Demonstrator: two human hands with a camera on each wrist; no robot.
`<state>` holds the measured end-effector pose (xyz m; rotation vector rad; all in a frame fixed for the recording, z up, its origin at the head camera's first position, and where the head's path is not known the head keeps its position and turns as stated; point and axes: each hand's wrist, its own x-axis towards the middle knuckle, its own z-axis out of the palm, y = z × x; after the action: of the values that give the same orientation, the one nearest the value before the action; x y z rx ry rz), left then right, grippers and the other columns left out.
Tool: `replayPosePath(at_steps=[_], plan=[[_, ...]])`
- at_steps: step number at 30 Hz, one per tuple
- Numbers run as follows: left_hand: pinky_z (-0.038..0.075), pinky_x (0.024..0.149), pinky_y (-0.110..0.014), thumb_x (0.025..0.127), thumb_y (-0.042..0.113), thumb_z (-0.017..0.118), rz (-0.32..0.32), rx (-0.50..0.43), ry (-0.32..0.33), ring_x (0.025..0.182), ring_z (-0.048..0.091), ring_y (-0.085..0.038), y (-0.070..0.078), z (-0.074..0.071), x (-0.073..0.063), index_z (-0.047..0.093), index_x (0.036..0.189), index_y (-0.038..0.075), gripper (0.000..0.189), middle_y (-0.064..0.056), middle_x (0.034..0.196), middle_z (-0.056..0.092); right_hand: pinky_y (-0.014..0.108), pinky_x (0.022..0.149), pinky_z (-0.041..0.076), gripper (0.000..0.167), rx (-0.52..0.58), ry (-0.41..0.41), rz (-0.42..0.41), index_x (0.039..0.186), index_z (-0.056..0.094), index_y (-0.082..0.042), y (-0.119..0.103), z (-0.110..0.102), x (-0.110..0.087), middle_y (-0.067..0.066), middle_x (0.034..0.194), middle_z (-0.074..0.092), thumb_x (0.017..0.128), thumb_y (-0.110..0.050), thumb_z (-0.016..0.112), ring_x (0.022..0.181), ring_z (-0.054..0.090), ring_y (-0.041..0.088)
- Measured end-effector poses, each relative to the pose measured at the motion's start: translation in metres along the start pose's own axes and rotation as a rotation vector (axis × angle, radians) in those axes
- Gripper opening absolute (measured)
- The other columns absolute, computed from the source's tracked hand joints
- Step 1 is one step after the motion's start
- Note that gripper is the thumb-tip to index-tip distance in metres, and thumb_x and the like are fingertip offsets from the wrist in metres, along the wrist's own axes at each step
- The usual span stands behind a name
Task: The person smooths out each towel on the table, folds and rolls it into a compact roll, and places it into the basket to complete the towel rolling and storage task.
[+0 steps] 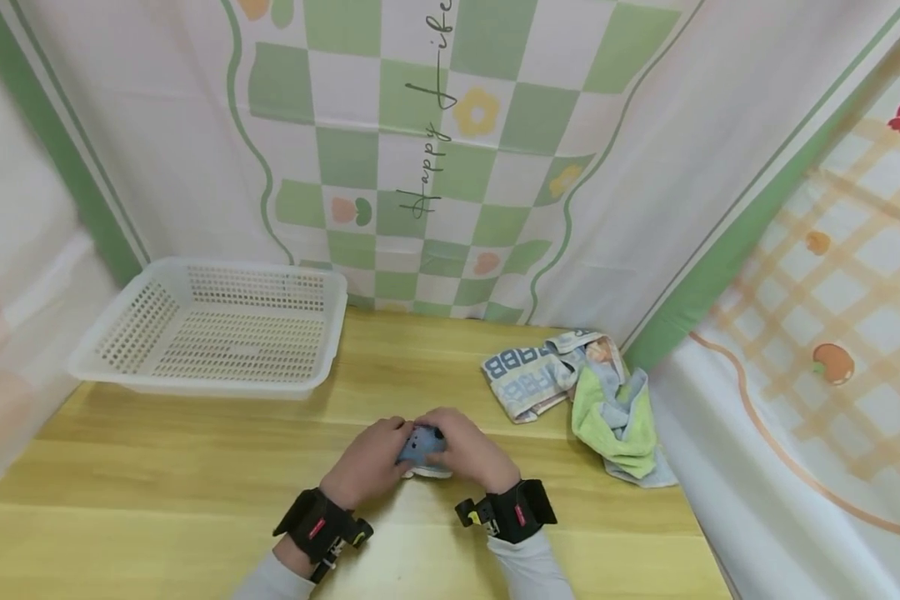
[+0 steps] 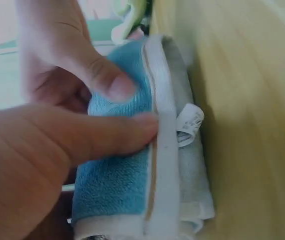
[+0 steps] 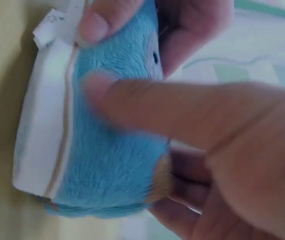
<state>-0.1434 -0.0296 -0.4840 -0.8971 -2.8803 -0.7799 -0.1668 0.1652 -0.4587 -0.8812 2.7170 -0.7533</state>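
A small blue towel (image 1: 422, 447), folded into a thick bundle, sits at the table's front middle between both hands. In the left wrist view its white hem (image 2: 163, 150) with a tan stripe runs along one side, and a white label (image 2: 190, 122) sticks out. My left hand (image 1: 369, 463) grips the bundle from the left, its thumb lying over the blue face up to the hem. From the right, my right hand (image 1: 474, 452) holds it with the thumb across the blue pile and fingers behind. A dark spot (image 3: 155, 57) shows on the towel in the right wrist view.
A white perforated plastic basket (image 1: 202, 387) stands at the back left of the wooden table (image 1: 157, 492). Toward the right lie a folded towel with printed letters (image 1: 525, 379) and a crumpled green and grey towel (image 1: 607, 421). Patterned curtains (image 1: 420, 150) enclose the back and sides.
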Motion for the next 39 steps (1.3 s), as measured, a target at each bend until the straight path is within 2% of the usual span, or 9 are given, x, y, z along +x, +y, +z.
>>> replayPosePath(at_steps=[4,8,13,16,20,24,30,35,39], plan=[[0.055,0.073,-0.039,0.085,0.017,0.081,-0.042,0.012,0.054,0.086,0.063,-0.024,0.001,0.006,0.004,0.065,0.120,-0.002,0.042,-0.013,0.102,0.066,0.042,0.096,0.053,0.052,-0.177,0.123,-0.038,0.117,0.071,-0.004,-0.010,0.003,0.001,0.010,0.113,0.067,0.069,0.001,0.089,0.109,0.060,0.029],[0.054,0.065,-0.037,0.077,0.019,0.084,-0.039,0.080,0.118,0.076,0.062,-0.023,0.005,0.016,0.007,0.067,0.107,-0.004,0.041,-0.012,0.089,0.065,0.038,0.093,0.054,0.044,-0.251,0.197,-0.055,0.109,0.073,-0.007,-0.008,0.010,0.005,0.006,0.105,0.070,0.068,0.001,0.088,0.103,0.062,0.024],[0.052,0.059,-0.033,0.072,0.016,0.085,-0.039,0.094,0.169,0.068,0.061,-0.019,0.007,0.020,0.011,0.066,0.093,0.001,0.032,-0.007,0.078,0.063,0.037,0.092,0.053,0.041,-0.239,0.228,-0.067,0.102,0.074,-0.009,-0.002,0.013,0.011,0.003,0.101,0.071,0.065,-0.002,0.090,0.100,0.063,0.023],[0.045,0.052,-0.028,0.073,0.010,0.081,-0.064,-0.002,0.166,0.059,0.052,-0.013,0.004,0.017,0.014,0.061,0.081,0.008,0.021,-0.001,0.068,0.056,0.039,0.094,0.053,0.045,-0.190,0.231,-0.066,0.103,0.074,-0.009,0.000,0.013,0.013,0.003,0.102,0.070,0.062,-0.001,0.091,0.101,0.062,0.023],[0.040,0.047,-0.023,0.074,0.009,0.079,-0.093,-0.107,0.148,0.054,0.043,-0.008,-0.003,0.008,0.015,0.057,0.076,0.012,0.023,0.004,0.064,0.050,0.041,0.098,0.052,0.050,-0.106,0.222,-0.058,0.108,0.073,-0.009,-0.002,0.011,0.017,0.004,0.108,0.070,0.062,0.004,0.088,0.107,0.060,0.024],[0.041,0.047,-0.021,0.077,0.016,0.082,-0.093,-0.134,0.168,0.052,0.045,-0.006,-0.008,-0.012,0.014,0.058,0.075,0.014,0.024,0.006,0.063,0.051,0.044,0.103,0.050,0.056,-0.042,0.235,-0.078,0.118,0.070,-0.006,-0.010,0.006,0.026,0.008,0.119,0.067,0.066,0.007,0.084,0.117,0.057,0.028],[0.041,0.048,-0.021,0.079,0.019,0.081,-0.089,-0.132,0.288,0.051,0.046,-0.006,-0.018,-0.063,0.010,0.062,0.078,0.011,0.021,0.006,0.061,0.052,0.046,0.107,0.049,0.064,-0.006,0.306,-0.215,0.131,0.064,-0.002,-0.035,-0.013,0.056,0.015,0.136,0.057,0.070,0.008,0.081,0.128,0.052,0.034],[0.043,0.052,-0.024,0.079,0.017,0.080,-0.127,-0.078,0.371,0.053,0.047,-0.008,-0.029,-0.106,0.003,0.067,0.086,0.007,0.017,0.004,0.064,0.055,0.047,0.108,0.047,0.061,-0.010,0.356,-0.328,0.133,0.063,-0.002,-0.062,-0.026,0.089,0.017,0.138,0.056,0.075,0.008,0.080,0.130,0.049,0.034],[0.044,0.052,-0.028,0.082,0.017,0.076,-0.177,-0.067,0.398,0.053,0.050,-0.011,-0.043,-0.132,-0.003,0.066,0.087,0.008,0.016,0.002,0.065,0.057,0.046,0.108,0.047,0.059,-0.017,0.383,-0.388,0.136,0.060,-0.002,-0.079,-0.030,0.115,0.018,0.141,0.053,0.081,0.005,0.079,0.133,0.047,0.034]])
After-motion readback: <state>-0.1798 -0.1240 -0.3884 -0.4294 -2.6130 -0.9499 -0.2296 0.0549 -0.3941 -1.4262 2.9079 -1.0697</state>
